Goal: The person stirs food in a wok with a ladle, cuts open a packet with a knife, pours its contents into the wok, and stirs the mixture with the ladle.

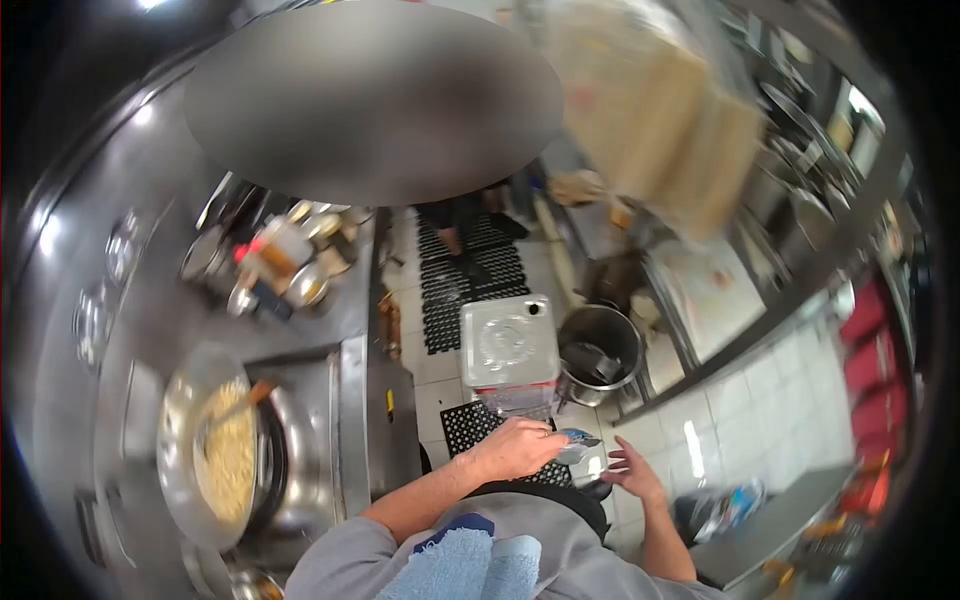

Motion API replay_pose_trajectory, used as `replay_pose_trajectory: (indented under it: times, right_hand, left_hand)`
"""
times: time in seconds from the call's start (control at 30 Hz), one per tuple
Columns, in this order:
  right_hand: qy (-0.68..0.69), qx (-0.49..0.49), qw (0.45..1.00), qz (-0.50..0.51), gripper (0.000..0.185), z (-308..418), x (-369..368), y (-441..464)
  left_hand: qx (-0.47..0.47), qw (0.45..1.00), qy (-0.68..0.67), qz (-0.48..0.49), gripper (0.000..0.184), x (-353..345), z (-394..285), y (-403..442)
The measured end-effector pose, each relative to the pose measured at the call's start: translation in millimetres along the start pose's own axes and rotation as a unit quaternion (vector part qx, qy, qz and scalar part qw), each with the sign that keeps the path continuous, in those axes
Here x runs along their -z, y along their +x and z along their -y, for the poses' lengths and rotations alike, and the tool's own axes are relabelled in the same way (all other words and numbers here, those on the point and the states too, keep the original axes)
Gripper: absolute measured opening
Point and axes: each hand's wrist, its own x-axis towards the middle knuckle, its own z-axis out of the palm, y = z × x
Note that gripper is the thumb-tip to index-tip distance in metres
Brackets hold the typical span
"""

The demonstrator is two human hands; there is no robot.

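Light blue towel, with rough, looped texture and frayed edge, lies folded over the soft grey shirt of the person. Of the two hands, the left hand has its fingers bent together and pinches a clear, shiny packet, thin like plastic, with blue marks; what is inside, I cannot tell. The right hand is near the packet but apart from it, with fingers spread and holding nothing. Just beyond the left hand stands a square metal tin, its pale lid pressed with rings and having one small round dark hole. Beside it is a deep, round steel pot. To the left, on the smooth steel table, one wide round bowl contains pale yellow, shredded food and a ladle with brown handle.
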Motion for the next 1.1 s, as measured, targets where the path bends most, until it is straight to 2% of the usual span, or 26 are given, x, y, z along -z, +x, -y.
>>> replay_pose_trajectory:
  times: [0.03, 0.13, 0.2, 0.23, 0.3, 0.37, 0.43, 0.47, 0.6, 0.73, 0.8, 0.9, 1.03, 1.1]
  right_hand:
    - [0.042, -0.014, 0.998, 0.036, 0.109, 45, -17, 3]
    - [-0.045, 0.143, 0.986, 0.073, 0.117, 135, -68, 17]
    - [-0.077, 0.256, 0.957, 0.107, 0.121, 164, -103, 43]
    - [-0.048, 0.308, 0.941, 0.133, 0.124, 166, -118, 62]
    - [-0.118, 0.343, 0.909, 0.203, 0.121, 205, -141, 75]
    - [-0.072, 0.235, 0.923, 0.297, 0.117, 214, -162, 100]
    - [-0.066, 0.288, 0.891, 0.345, 0.078, 212, -186, 139]
    - [-0.086, 0.285, 0.874, 0.384, 0.075, 213, -195, 163]
    - [-0.115, 0.261, 0.798, 0.531, 0.071, 261, -252, 182]
    - [-0.144, 0.405, 0.694, 0.578, 0.067, 272, -304, 213]
    - [-0.159, 0.353, 0.687, 0.615, 0.067, 266, -318, 226]
    - [-0.141, 0.326, 0.633, 0.688, 0.067, 289, -333, 184]
    - [-0.092, 0.251, 0.631, 0.728, 0.072, 269, -345, 184]
    - [-0.086, 0.246, 0.609, 0.749, 0.079, 278, -347, 170]
  left_hand:
    - [0.020, 1.000, 0.007, 0.001, 0.023, 14, 0, -16]
    - [0.031, 0.997, 0.025, -0.063, 0.017, 56, -5, -61]
    - [0.047, 0.990, 0.050, -0.123, 0.013, 81, -6, -89]
    - [0.052, 0.984, 0.060, -0.158, 0.013, 90, -6, -100]
    - [0.045, 0.972, 0.083, -0.217, 0.013, 109, -17, -120]
    - [0.117, 0.956, 0.106, -0.245, 0.014, 121, -31, -139]
    - [0.173, 0.942, 0.123, -0.262, 0.014, 132, -45, -155]
    - [0.203, 0.933, 0.129, -0.266, 0.014, 136, -52, -163]
    - [0.324, 0.864, 0.232, -0.309, 0.020, 132, -79, -179]
    - [0.412, 0.769, 0.309, -0.379, 0.021, 116, -87, -179]
    - [0.471, 0.719, 0.323, -0.396, 0.022, 116, -111, -170]
    - [0.521, 0.660, 0.357, -0.405, 0.024, 111, -135, -164]
    - [0.564, 0.598, 0.378, -0.426, 0.028, 98, -142, -150]
    - [0.580, 0.570, 0.388, -0.434, 0.029, 93, -148, -146]
